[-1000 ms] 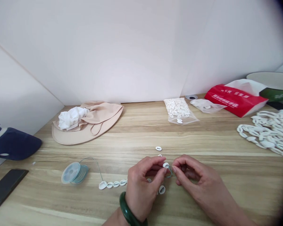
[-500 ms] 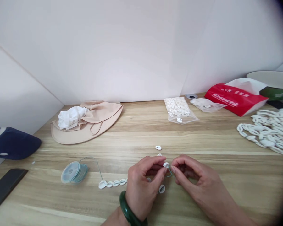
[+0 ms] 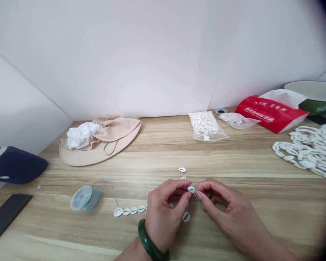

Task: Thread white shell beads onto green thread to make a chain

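The head view showed the left hand (image 3: 163, 208) pinching a white shell (image 3: 191, 189) above the desk (image 3: 233, 156) and the right hand (image 3: 228, 204), just beside it, pinching blue-green cord (image 3: 197, 197), work that presumably required a steady shell and untangled cord.

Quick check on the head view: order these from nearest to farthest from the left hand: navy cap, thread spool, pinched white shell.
From the left hand:
1. Pinched white shell: at its fingertips.
2. Thread spool: off to its left, on the table.
3. Navy cap: beyond the spool, at the view's left edge.
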`<state>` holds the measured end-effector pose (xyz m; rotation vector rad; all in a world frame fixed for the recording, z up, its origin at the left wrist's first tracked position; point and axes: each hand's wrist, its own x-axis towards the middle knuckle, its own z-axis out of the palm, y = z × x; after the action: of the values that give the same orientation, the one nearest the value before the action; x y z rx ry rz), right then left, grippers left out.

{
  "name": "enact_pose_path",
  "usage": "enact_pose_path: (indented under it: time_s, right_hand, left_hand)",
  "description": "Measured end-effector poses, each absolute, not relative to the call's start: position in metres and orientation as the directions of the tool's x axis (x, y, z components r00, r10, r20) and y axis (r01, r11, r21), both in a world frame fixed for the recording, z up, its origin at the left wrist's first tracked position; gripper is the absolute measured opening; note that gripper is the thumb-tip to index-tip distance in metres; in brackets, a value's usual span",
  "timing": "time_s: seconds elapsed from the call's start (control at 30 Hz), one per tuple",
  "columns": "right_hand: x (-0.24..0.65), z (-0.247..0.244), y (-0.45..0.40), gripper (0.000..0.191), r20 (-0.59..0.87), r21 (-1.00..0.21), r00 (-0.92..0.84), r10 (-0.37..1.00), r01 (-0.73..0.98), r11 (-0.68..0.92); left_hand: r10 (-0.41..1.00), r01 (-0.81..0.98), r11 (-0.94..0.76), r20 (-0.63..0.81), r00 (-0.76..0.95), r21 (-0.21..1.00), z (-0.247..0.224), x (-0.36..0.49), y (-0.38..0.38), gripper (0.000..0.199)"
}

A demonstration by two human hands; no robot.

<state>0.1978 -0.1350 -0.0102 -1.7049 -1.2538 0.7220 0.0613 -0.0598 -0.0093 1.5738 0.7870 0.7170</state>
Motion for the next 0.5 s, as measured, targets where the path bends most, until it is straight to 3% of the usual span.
enact_pose_path:
  time_s: [0.33, 0.5]
  right_hand:
    - [0.1978, -0.0114, -0.1359, 0.013, 0.058, -0.897, 0.31, 0.949, 0.434, -0.087]
    - [0.1973, -0.0111, -0.1367, 0.012, 0.051, -0.903, 0.311, 0.949, 0.419, -0.089]
  left_hand:
    - [0.803, 0.142, -0.119, 0.011, 0.596, 0.983, -0.0104, 0.0607, -0.0599, 0.016]
    - [0.809, 0.133, -0.039, -0.047, 0.585, 0.99, -0.0102, 0.0593, -0.0603, 0.015]
